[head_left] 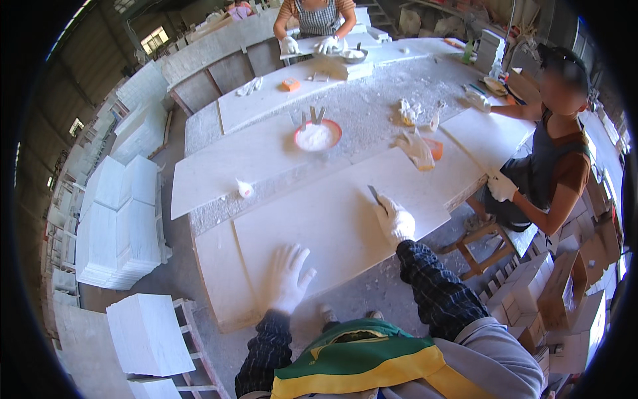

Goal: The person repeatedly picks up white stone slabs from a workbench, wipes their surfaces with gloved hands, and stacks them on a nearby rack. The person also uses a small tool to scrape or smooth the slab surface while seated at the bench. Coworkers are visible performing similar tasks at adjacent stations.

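Note:
A pale stone slab (319,223) lies before me on the worktable. My left hand (290,278), in a white glove, rests at its near edge with the fingers spread. Farther right, my gloved right hand (397,221) is closed around a putty knife (374,193); only the dark, thin blade shows beyond the fingers. Past the slab, a red-rimmed bowl (318,135) holds white powder or paste, with several metal blades standing in it. A small white bottle (244,189) lies to the left of the bowl.
At the right a co-worker (555,139) in white gloves sits at another slab (488,133); across the table another (318,26) handles a board. Loose gloves (417,149) and an orange block (290,84) lie on the table. Stacked slabs (119,223) stand left, cardboard boxes (561,286) right.

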A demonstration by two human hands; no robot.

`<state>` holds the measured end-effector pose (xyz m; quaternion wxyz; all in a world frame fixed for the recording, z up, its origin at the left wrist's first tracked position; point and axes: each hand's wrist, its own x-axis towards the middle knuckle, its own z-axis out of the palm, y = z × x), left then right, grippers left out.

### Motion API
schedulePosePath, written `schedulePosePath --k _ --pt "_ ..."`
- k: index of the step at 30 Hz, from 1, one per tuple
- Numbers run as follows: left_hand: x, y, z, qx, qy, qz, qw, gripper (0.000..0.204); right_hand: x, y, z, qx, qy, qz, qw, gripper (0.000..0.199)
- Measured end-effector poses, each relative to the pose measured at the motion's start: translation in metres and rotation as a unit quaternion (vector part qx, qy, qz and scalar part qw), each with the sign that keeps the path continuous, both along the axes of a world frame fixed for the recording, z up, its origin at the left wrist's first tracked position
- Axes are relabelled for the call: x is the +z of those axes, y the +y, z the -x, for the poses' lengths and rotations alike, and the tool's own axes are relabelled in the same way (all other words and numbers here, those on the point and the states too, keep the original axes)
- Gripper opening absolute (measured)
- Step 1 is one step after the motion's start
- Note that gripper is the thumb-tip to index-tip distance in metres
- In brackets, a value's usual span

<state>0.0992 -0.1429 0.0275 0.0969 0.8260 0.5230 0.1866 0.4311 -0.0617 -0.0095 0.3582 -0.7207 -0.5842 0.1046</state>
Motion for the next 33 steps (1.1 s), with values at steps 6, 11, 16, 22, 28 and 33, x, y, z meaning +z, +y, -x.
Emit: schedulePosePath --k 6,11,16,22,28,33 --pt "-0.008 -0.027 -0.009 -0.072 0.09 -0.027 0.993 0.066 0.006 -0.002 0.001 0.009 0.017 -0.003 1.0 0.035" --pt "0.008 -0.047 -0.061 -0.073 0.022 -0.041 0.996 0.062 0.013 -0.004 0.003 0.009 0.024 -0.005 1.0 0.035" --pt "0.016 -0.04 -0.134 -0.168 0.09 -0.037 0.981 0.067 0.009 -0.004 0.001 0.017 0.022 -0.041 0.999 0.035" --pt "-0.003 -0.044 -0.042 -0.044 0.09 -0.012 0.995 0.063 0.006 -0.003 -0.001 0.031 0.044 -0.047 0.997 0.034" --pt "0.016 -0.132 0.209 0.64 0.292 -0.216 0.677 0.044 0.011 -0.003 0.001 0.016 0.028 0.023 0.999 0.036" --pt "0.017 -0.112 0.176 0.49 -0.095 -0.117 0.859 0.039 0.008 -0.004 0.001 0.027 0.035 -0.023 0.999 0.036"
